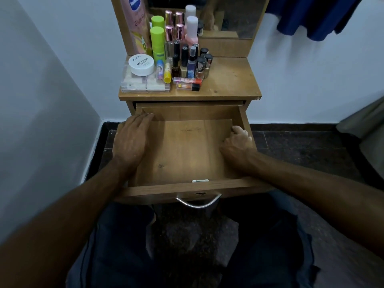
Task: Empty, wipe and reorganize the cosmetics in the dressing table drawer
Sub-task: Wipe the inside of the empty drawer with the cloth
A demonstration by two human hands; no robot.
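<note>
The emptied drawer (187,150) at frame centre — left hand (131,138) laid flat, right hand (236,140) curled on nothing; corners are best wiped before cosmetics (182,61) are returned.

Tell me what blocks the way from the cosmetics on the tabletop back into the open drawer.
Nothing stands in the way. The brown wooden drawer is pulled out and bare inside. Only the left hand at its left wall and the right hand at its right wall occupy it. The cluster of cosmetics bottles sits directly above.
</note>
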